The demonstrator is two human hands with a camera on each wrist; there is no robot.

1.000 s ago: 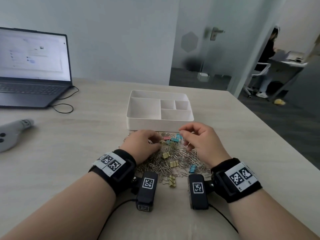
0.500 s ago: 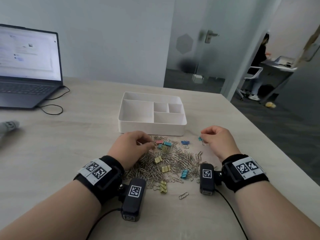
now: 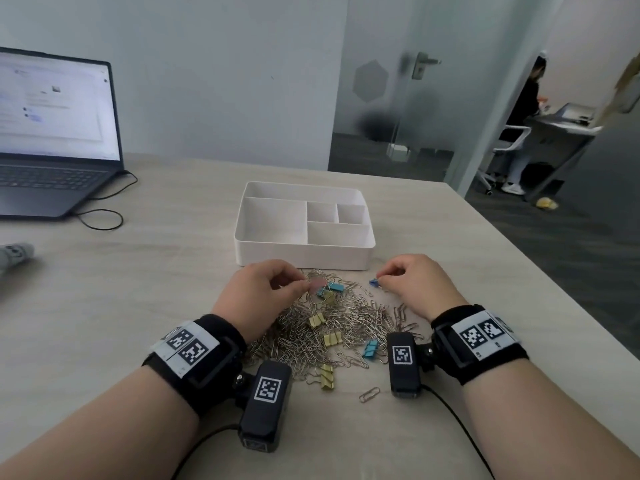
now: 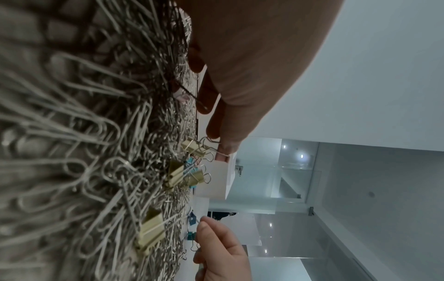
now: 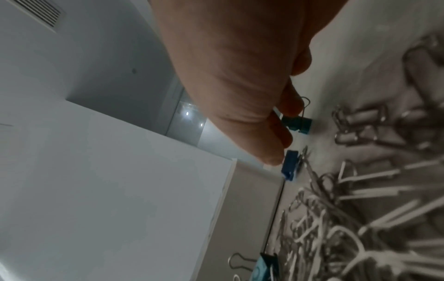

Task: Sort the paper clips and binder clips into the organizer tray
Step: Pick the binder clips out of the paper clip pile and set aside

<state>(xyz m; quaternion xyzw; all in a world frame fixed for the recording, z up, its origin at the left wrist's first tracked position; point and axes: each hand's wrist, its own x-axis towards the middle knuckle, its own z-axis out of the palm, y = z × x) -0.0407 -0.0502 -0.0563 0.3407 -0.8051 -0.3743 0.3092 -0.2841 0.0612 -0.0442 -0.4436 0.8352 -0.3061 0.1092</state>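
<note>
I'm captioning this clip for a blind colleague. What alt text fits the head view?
Two hands work a pile of silver paper clips and coloured binder clips on a pale table: the left hand picks at the heap, the right hand pinches a blue binder clip. The white organizer tray behind looks empty.

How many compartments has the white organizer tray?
5 in the organizer tray: a long strip along the far wall, a large one at left, two small squares right of it, a wide one at near right. None seems hidden.
</note>
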